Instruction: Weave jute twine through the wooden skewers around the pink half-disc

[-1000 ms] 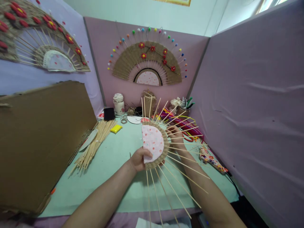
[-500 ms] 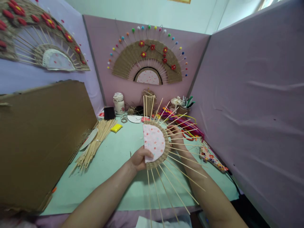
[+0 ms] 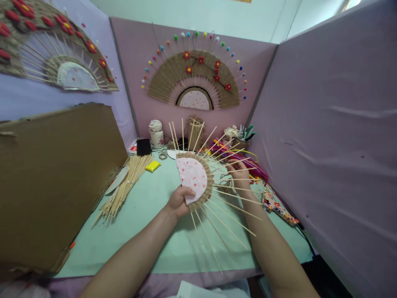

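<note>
I hold a half-made fan above the pale green table. It has a pink spotted half-circle centre, a narrow woven jute band round it, and bare wooden sticks fanning out. My left hand pinches the centre's lower corner, fingers closed. Behind the sticks on the fan's right side is my right hand, with its fingers curled among them. What those fingers hold is hidden by the sticks.
A bundle of wooden sticks lies at left beside a large cardboard sheet. Jars, twine and coloured pipe cleaners crowd the back. A patterned glue gun lies at right. Finished fans hang on the pink partition walls.
The fan has turned anticlockwise and shifted a little left and up. My right hand has moved right along its sticks. My left hand keeps its grip.
</note>
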Demonstrator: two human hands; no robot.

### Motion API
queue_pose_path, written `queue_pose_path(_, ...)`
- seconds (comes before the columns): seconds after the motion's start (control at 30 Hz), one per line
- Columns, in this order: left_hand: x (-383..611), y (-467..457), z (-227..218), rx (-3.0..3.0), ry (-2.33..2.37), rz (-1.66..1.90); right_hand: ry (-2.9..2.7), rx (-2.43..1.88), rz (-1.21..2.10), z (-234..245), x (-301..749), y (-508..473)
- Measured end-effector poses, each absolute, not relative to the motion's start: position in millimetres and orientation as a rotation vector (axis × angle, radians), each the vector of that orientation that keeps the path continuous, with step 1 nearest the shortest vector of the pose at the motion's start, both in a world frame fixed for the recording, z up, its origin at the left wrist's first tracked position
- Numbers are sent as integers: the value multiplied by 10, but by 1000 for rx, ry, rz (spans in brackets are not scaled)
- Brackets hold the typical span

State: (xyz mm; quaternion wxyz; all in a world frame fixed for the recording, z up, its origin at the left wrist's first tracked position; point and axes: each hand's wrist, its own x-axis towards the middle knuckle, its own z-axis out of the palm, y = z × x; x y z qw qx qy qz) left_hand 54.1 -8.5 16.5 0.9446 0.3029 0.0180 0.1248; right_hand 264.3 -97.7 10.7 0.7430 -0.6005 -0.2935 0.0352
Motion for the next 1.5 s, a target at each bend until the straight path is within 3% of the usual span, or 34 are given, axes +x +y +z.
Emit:
queue_pose_path(0.27,535,13,155,558,96,288,-674,-1034,181,260,2723,-1109)
queue_pose_path(0.57,558,-26,128,541,69,235,-675,-1218,-309,273,2766,-1183)
queue_pose_path(0.73,543,34,123,541,69,240,-681,-1411,-389,244,2798,-1230)
queue_pose_path(1.03,570,41,102,535,126,203,-710,-1239,-539,297,2814,-1266)
queue_pose_path(1.33,567,-1,79,579,31,98,-628,-1206,-161,272,2976,-1296)
queue_pose_path(1.5,546,-79,101,608,-22,61,-672,-1358,-109,162,2902,-1126)
